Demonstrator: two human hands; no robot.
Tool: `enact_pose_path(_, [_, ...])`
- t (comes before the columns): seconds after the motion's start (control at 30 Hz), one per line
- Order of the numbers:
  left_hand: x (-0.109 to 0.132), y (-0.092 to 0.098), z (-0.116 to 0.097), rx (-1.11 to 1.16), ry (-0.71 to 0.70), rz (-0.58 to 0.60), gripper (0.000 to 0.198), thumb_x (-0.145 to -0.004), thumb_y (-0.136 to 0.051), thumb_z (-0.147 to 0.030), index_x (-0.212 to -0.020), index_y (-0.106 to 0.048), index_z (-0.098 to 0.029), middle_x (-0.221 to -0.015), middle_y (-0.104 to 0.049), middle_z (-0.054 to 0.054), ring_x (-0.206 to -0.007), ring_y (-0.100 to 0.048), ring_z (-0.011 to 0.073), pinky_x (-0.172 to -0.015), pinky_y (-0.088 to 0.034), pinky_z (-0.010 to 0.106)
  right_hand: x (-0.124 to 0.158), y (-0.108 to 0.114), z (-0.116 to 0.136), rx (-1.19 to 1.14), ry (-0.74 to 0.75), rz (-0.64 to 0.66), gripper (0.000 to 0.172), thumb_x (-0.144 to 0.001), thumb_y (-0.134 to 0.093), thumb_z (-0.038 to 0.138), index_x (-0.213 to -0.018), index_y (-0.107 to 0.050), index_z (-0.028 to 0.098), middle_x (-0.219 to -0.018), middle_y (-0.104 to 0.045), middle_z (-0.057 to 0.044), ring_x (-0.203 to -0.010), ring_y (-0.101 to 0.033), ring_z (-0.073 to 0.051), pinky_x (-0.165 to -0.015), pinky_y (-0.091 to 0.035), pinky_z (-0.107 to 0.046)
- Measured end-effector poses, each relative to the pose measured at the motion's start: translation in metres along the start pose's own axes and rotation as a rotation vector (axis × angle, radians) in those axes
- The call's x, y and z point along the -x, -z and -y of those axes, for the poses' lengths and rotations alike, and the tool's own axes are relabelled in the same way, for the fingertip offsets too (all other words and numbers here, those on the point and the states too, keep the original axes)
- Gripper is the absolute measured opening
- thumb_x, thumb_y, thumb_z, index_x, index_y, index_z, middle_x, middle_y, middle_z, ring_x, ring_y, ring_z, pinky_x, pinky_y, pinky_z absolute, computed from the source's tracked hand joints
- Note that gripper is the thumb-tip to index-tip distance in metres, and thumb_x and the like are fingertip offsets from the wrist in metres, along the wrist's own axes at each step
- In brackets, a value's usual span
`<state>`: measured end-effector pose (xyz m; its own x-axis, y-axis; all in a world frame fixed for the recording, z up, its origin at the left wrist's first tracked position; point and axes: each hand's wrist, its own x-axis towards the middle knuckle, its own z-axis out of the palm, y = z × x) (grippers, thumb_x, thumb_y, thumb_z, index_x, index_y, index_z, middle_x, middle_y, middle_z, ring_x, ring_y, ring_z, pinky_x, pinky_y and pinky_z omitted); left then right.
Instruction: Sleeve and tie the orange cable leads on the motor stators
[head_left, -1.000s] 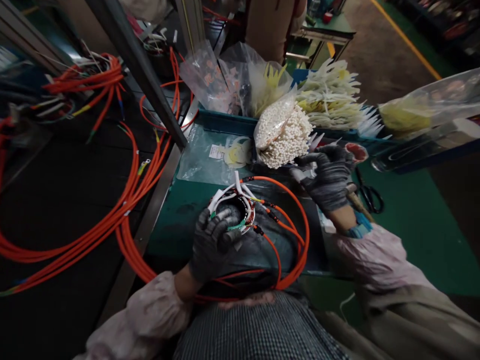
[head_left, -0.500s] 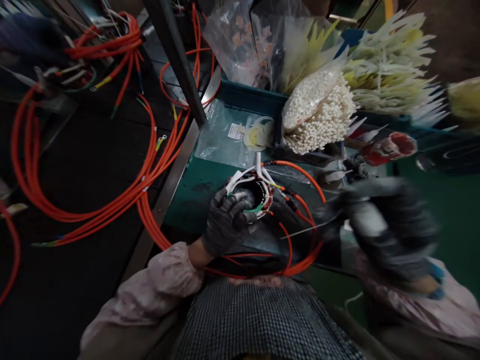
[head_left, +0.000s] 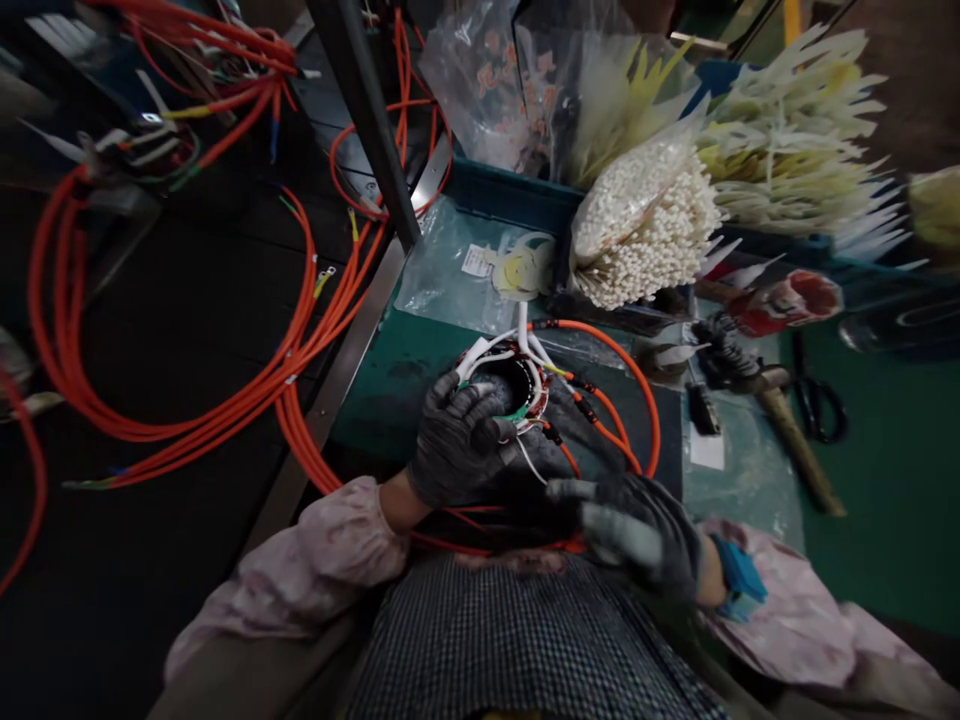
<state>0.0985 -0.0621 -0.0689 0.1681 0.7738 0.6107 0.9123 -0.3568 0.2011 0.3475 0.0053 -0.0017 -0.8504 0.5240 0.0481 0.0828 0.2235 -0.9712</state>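
A ring-shaped motor stator [head_left: 534,400] with white-sleeved leads sits on the bench in front of me. My left hand [head_left: 461,445], in a dark glove, grips its left and near rim, the fingers curled over the edge. Out of the near side of the stator comes a thin white cord [head_left: 531,462], curving down to the fingertips of my right hand [head_left: 637,530]. That gloved hand is smeared by motion, low and to the right of the stator, with its fingers closed on the cord's end. Orange cables [head_left: 651,420] loop from the stator around its right side.
Orange cable coils [head_left: 187,435] hang at the left, past a metal post [head_left: 367,120]. Behind the stator lie a plastic bag [head_left: 450,285] and a bundle of white sleeves [head_left: 645,235]. A hammer [head_left: 799,445] and black scissors [head_left: 817,400] rest at the right.
My right hand has swept left and down from the far right toward the stator, and the cord has gone from taut to slack. My left hand keeps its hold.
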Motion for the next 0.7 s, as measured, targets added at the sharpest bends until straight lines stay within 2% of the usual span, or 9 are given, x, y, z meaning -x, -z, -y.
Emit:
enact_pose_path(0.1, [-0.001,0.001,0.000,0.026,0.019,0.026,0.012,-0.104,-0.063,-0.039,-0.106,-0.063,-0.027,-0.111,-0.080,0.001,-0.119,-0.072,0.0237,-0.119,-0.046,0.051,-0.007,0.000,-0.003,0.042,-0.004,0.009,0.041,-0.108,-0.058,0.054,-0.117,-0.083,0.023,-0.096,-0.083,-0.008,-0.084,-0.079,-0.022,-0.080,-0.070,-0.037])
enact_pose_path(0.23, [-0.005,0.000,-0.001,0.023,0.013,0.002,0.010,-0.103,-0.063,-0.037,-0.102,-0.061,-0.027,-0.104,-0.080,-0.001,-0.113,-0.074,0.0226,-0.117,-0.046,0.051,0.004,0.002,-0.003,-0.169,-0.333,-0.021,0.052,-0.107,-0.056,0.062,-0.123,-0.082,0.019,-0.069,-0.072,-0.005,-0.057,-0.065,-0.018,-0.055,-0.061,-0.032])
enact_pose_path(0.3, [-0.007,0.000,-0.001,0.021,0.018,-0.022,0.012,-0.101,-0.067,-0.037,-0.101,-0.060,-0.027,-0.101,-0.080,-0.001,-0.111,-0.074,0.0224,-0.117,-0.046,0.051,0.013,0.004,-0.003,-0.203,-0.392,-0.041,0.055,-0.105,-0.057,0.064,-0.122,-0.082,0.018,-0.062,-0.067,-0.004,-0.049,-0.056,-0.015,-0.047,-0.054,-0.030])
enact_pose_path(0.33, [-0.007,-0.001,-0.002,0.026,0.024,-0.028,0.013,-0.100,-0.068,-0.037,-0.101,-0.061,-0.027,-0.100,-0.079,-0.001,-0.110,-0.074,0.0223,-0.118,-0.045,0.050,0.015,0.004,-0.003,-0.191,-0.385,-0.047,0.053,-0.106,-0.057,0.063,-0.122,-0.082,0.018,-0.065,-0.069,-0.005,-0.050,-0.058,-0.015,-0.048,-0.055,-0.030])
enact_pose_path(0.4, [-0.007,0.000,-0.002,0.044,0.034,-0.021,0.012,-0.099,-0.069,-0.037,-0.099,-0.062,-0.027,-0.098,-0.079,-0.001,-0.109,-0.073,0.0223,-0.119,-0.045,0.050,0.012,0.002,-0.007,-0.100,-0.288,-0.053,0.046,-0.109,-0.056,0.056,-0.126,-0.082,0.022,-0.082,-0.079,-0.007,-0.062,-0.070,-0.018,-0.059,-0.063,-0.032])
enact_pose_path(0.47, [-0.008,0.001,-0.002,0.063,0.038,0.003,0.010,-0.100,-0.066,-0.036,-0.098,-0.063,-0.027,-0.100,-0.079,-0.001,-0.110,-0.074,0.0229,-0.120,-0.044,0.051,0.000,-0.002,-0.017,0.095,-0.073,-0.063,0.036,-0.109,-0.058,0.047,-0.127,-0.081,0.026,-0.100,-0.083,-0.008,-0.082,-0.079,-0.022,-0.076,-0.069,-0.037])
enact_pose_path(0.57, [-0.008,0.004,0.000,0.095,0.024,0.022,0.009,-0.101,-0.060,-0.034,-0.100,-0.063,-0.026,-0.106,-0.081,0.000,-0.116,-0.074,0.0248,-0.122,-0.043,0.053,-0.024,-0.005,-0.036,0.447,0.225,-0.089,0.027,-0.107,-0.062,0.043,-0.122,-0.081,0.032,-0.103,-0.084,-0.004,-0.100,-0.080,-0.025,-0.095,-0.068,-0.044])
enact_pose_path(0.63, [-0.009,0.005,0.000,0.132,0.042,0.039,0.006,-0.101,-0.061,-0.033,-0.101,-0.063,-0.027,-0.112,-0.083,0.000,-0.122,-0.074,0.0244,-0.124,-0.041,0.053,-0.038,-0.003,-0.043,0.586,0.252,-0.150,0.031,-0.107,-0.063,0.048,-0.125,-0.080,0.030,-0.102,-0.084,-0.005,-0.101,-0.080,-0.026,-0.094,-0.067,-0.045])
enact_pose_path(0.7, [-0.009,0.006,0.001,0.179,0.070,0.039,0.003,-0.101,-0.065,-0.031,-0.101,-0.063,-0.029,-0.116,-0.083,-0.003,-0.126,-0.073,0.0225,-0.126,-0.040,0.052,-0.049,0.001,-0.044,0.692,0.185,-0.245,0.039,-0.107,-0.063,0.052,-0.131,-0.077,0.026,-0.100,-0.084,-0.008,-0.091,-0.080,-0.026,-0.083,-0.068,-0.042])
